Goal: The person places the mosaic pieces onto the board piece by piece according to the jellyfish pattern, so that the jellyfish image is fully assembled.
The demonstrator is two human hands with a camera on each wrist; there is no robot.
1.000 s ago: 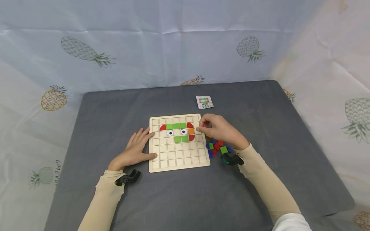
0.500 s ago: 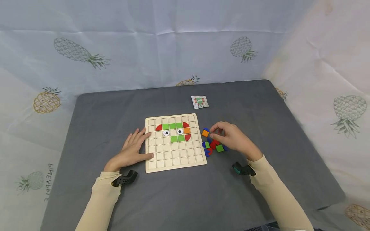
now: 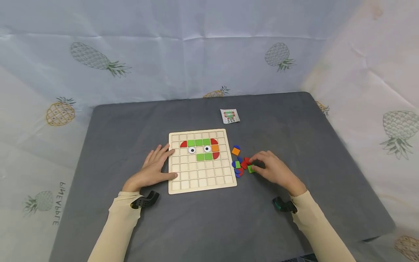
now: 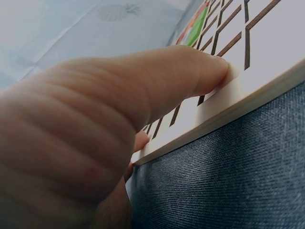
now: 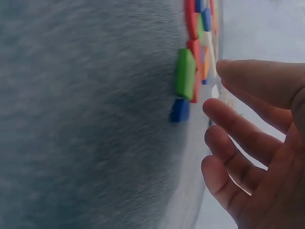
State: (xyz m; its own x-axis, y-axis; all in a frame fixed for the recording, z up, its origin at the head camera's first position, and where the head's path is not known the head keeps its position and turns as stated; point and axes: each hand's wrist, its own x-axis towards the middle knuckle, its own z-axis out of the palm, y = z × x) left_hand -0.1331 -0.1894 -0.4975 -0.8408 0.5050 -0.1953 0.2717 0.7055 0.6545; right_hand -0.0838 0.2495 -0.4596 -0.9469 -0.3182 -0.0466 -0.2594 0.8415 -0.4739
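My left hand (image 3: 152, 173) rests at the left edge of a wooden grid board (image 3: 183, 185), its thumb and fingertips on the rim and fingers spread. In the left wrist view the thumb (image 4: 190, 71) presses on the board. On the grid lie red quarter-round, green square and orange tiles, plus two round eye pieces (image 3: 191, 150). My right hand (image 3: 273, 169) hovers over the loose tiles right of the board, thumb and fingers apart and holding nothing. Nearest its fingertips is a green square tile (image 5: 185, 75), with a small blue tile (image 5: 180, 110) beside it.
Loose red, blue and green tiles lie in a cluster against the board's right side, with an orange tile (image 3: 235, 151) just behind them. A small picture card (image 3: 230, 116) lies farther back on the grey table (image 3: 203, 225). Pineapple-print cloth (image 3: 183, 65) hangs behind.
My right hand has moved from the board's right edge rightward and nearer, down to the loose tiles. The left hand has stayed on the board, and the tiles on the grid look the same.
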